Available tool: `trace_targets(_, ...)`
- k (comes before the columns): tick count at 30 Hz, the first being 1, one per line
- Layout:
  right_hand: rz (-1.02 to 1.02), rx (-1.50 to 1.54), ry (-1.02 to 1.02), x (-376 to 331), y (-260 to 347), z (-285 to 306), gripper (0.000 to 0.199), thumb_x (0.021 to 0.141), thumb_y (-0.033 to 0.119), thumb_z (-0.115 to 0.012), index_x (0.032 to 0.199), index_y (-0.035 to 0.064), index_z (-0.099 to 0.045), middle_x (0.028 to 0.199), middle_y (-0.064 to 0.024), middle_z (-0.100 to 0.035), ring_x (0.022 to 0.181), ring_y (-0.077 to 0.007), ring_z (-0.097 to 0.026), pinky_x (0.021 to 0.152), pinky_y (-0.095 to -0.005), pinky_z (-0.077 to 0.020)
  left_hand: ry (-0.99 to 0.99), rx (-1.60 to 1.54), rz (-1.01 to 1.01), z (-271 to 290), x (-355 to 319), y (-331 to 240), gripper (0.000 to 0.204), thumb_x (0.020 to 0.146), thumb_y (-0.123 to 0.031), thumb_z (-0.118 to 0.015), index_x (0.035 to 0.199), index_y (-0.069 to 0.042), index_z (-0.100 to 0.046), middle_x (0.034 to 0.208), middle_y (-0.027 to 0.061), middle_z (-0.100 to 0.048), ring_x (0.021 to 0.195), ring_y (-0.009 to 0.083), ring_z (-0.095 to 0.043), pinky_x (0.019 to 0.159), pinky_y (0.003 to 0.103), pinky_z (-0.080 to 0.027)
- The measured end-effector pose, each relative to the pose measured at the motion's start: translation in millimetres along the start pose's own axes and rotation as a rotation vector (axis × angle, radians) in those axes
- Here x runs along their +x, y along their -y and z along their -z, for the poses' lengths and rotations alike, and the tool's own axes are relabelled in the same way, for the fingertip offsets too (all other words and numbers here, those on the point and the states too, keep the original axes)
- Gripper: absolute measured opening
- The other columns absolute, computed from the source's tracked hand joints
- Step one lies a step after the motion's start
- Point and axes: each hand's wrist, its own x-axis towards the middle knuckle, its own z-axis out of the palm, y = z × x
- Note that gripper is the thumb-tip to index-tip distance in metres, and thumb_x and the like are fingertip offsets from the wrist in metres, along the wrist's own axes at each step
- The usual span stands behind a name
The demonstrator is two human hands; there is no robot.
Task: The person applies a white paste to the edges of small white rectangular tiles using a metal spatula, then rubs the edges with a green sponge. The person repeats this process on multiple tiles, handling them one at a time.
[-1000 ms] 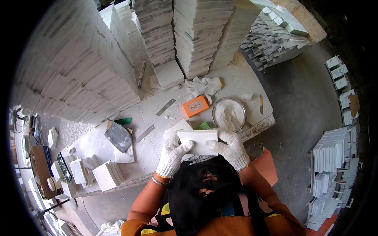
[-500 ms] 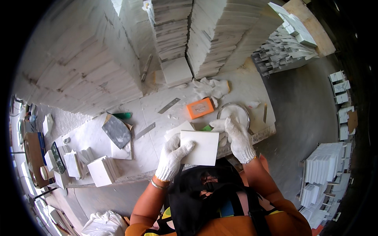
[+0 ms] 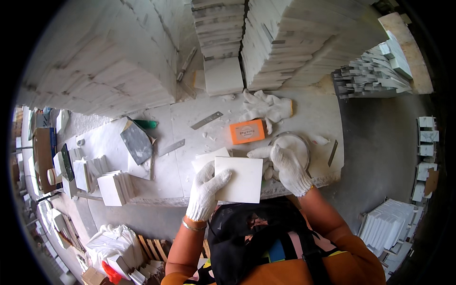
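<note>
My left hand (image 3: 204, 194), in a white knit glove, grips a square white tile (image 3: 240, 183) by its left edge, thumb on the face. Just past the tile's upper right corner is my gloved right hand (image 3: 290, 171). One of its fingers stretches toward the tile and the others are partly hidden; I see nothing held in it. Behind the right hand lies a round metal-rimmed dish (image 3: 304, 146), partly covered by it. Another pale tile (image 3: 219, 153) rests on the bench behind the held one.
On the stone bench (image 3: 190, 137) lie an orange box-shaped pad (image 3: 247, 131), a spare white glove (image 3: 266, 107), a metal strip (image 3: 206, 120) and a dark grey slab (image 3: 137, 141). Tall tile stacks (image 3: 218, 38) rise at the back. More tiles (image 3: 115, 189) stand at left.
My view has shifted slightly. The left hand still holds the tile, which sits a little more level. A green piece near my right fingertip is no longer visible.
</note>
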Motion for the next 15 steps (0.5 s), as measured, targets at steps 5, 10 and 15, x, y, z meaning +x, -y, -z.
trace_targets(5,0.032,-0.067,0.023,-9.2,-4.6,26.8,0.066,0.108,0.055,-0.04,0.116,-0.0023,-0.074,0.115,-0.0112,-0.074,0.105,-0.0168,-0.065,0.092,-0.0302,-0.0505,-0.054,-0.056,0.008,-13.9,2.1,19.0,0.039,0.093,-0.008,-0.07,0.128,0.006,-0.06,0.113,0.0082,-0.068,0.1,0.015,-0.065,0.09,0.029,-0.053)
trace_targets(10,0.058,-0.034,-0.024,-29.8,-11.0,57.1,0.062,0.106,0.052,-0.047,0.11,-0.0043,-0.074,0.105,-0.0134,-0.075,0.087,-0.0145,-0.067,0.069,-0.025,-0.0521,-0.022,-0.015,-0.017,-23.7,5.1,45.6,0.047,0.09,-0.012,-0.071,0.13,0.007,-0.056,0.118,0.0106,-0.067,0.107,0.0202,-0.064,0.098,0.034,-0.05)
trace_targets(15,0.025,0.032,-0.086,-62.5,-2.7,72.8,0.054,0.106,0.045,-0.052,0.115,-0.0043,-0.073,0.111,-0.013,-0.074,0.089,-0.0128,-0.066,0.074,-0.0249,-0.0529,0.07,-0.085,-0.104,-41.6,1.3,61.3,0.055,0.091,-0.017,-0.074,0.137,0.007,-0.053,0.124,0.0113,-0.066,0.113,0.0194,-0.062,0.102,0.034,-0.047)
